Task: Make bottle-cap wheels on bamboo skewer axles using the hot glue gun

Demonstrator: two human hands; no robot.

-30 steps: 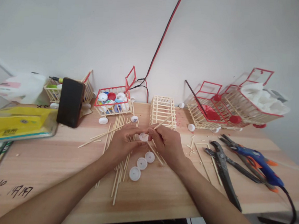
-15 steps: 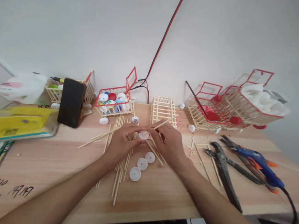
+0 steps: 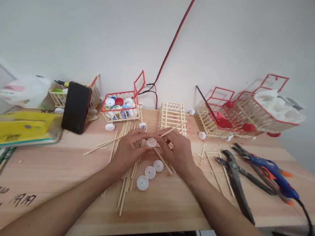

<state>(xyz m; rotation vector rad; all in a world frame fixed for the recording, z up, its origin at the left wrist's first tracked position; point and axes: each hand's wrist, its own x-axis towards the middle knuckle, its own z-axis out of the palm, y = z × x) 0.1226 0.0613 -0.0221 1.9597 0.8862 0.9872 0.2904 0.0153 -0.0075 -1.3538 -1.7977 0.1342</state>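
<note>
Left hand [image 3: 129, 150] pinches white bottle cap [image 3: 151, 142] just above table [image 3: 61, 161] centre, fingers narrow on its rim. Right hand [image 3: 178, 152] at cap's 3 o'clock, fingers closed on wooden stick [image 3: 173, 128]; stick tilts toward 2 o'clock, lower end at the cap. Three loose caps [image 3: 150, 172] at 6 o'clock, touching stick pile [image 3: 124, 188]. Stick crate [image 3: 172, 116] at 12 o'clock. Pliers [image 3: 234, 175], glue gun [image 3: 270, 170] well apart at 3 o'clock.

Craft workshop bench, mine. Plain wooden worktop [image 3: 47, 167] against a bare white wall, loose bamboo sticks [image 3: 126, 188] scattered, hot glue gun [image 3: 270, 170] and pliers [image 3: 236, 177] on my right, stick-built carts [image 3: 223, 117] along the back (one basket [image 3: 120, 109] holds bottle caps), numbers [image 3: 21, 200] scribbled on the wood.
</note>
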